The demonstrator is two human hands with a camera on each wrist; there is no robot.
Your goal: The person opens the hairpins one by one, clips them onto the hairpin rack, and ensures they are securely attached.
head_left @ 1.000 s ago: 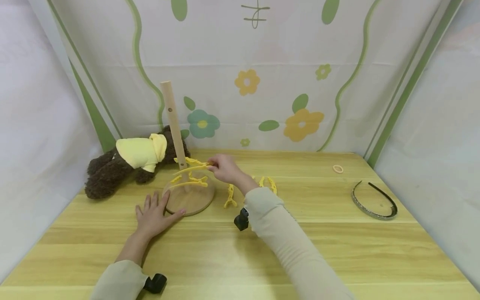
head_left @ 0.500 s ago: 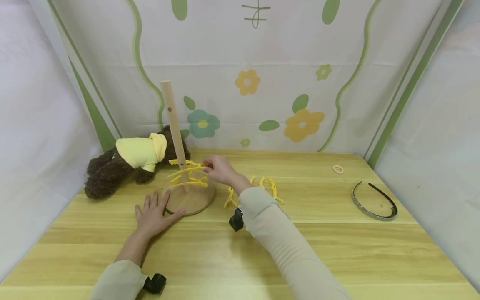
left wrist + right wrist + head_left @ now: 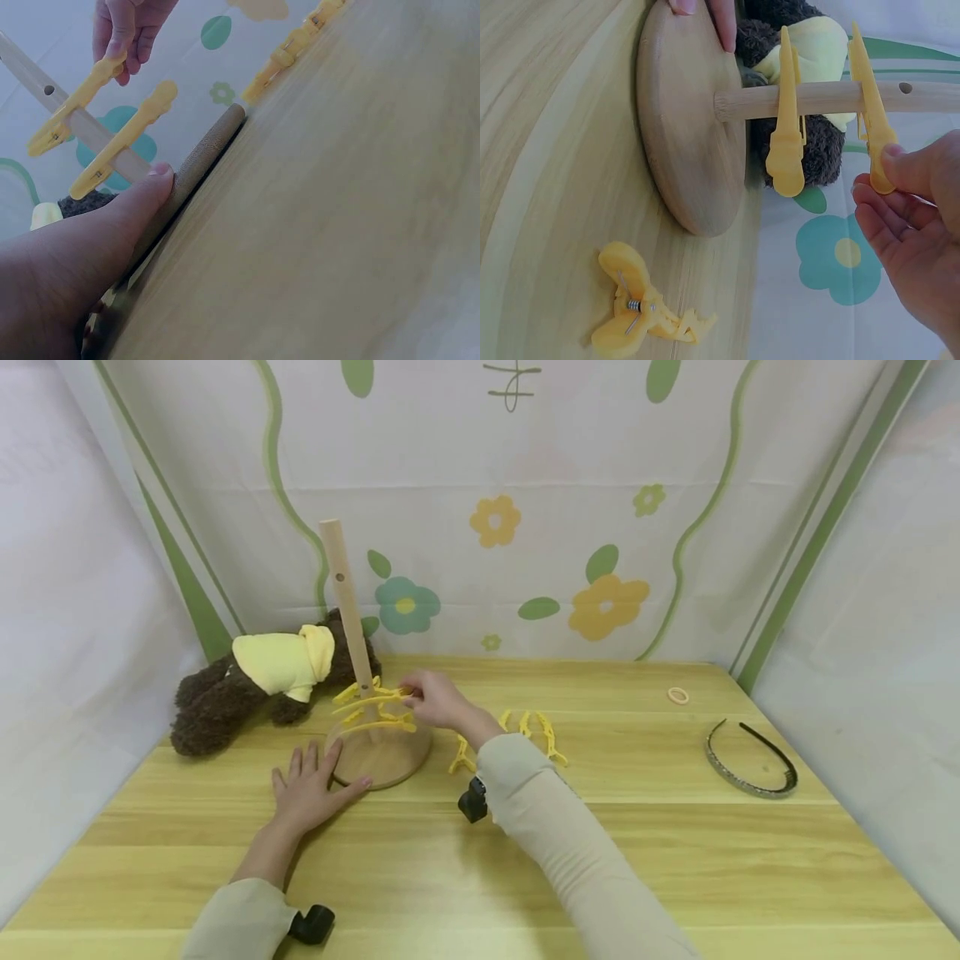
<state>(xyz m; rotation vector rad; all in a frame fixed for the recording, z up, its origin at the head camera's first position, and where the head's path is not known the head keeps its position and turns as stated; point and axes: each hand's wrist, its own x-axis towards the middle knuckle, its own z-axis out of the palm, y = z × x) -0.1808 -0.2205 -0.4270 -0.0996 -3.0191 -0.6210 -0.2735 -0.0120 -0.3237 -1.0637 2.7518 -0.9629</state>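
A wooden post (image 3: 345, 602) rises from a round wooden base (image 3: 393, 768), left of centre in the head view. My right hand (image 3: 441, 700) pinches the end of a yellow hair clip (image 3: 871, 97) between thumb and fingers. That clip lies around the post, one arm on each side. Below it, a second yellow hair clip (image 3: 786, 127) sits across the post near the base, touched by no hand. My left hand (image 3: 306, 795) rests on the base's near left edge with fingers spread, and its thumb (image 3: 154, 187) lies on the rim in the left wrist view.
Several more yellow hair clips (image 3: 551, 739) lie on the table (image 3: 637, 860) right of the base, partly hidden by my right arm. A plush bear (image 3: 217, 710) in a yellow hoodie lies behind the post. A glittery headband (image 3: 738, 778) and a small ring (image 3: 670, 693) lie at right.
My right hand has moved slightly left with the hair clip, bringing it further onto the post. The clip's arms now look closer together. My left hand has stayed on the base.
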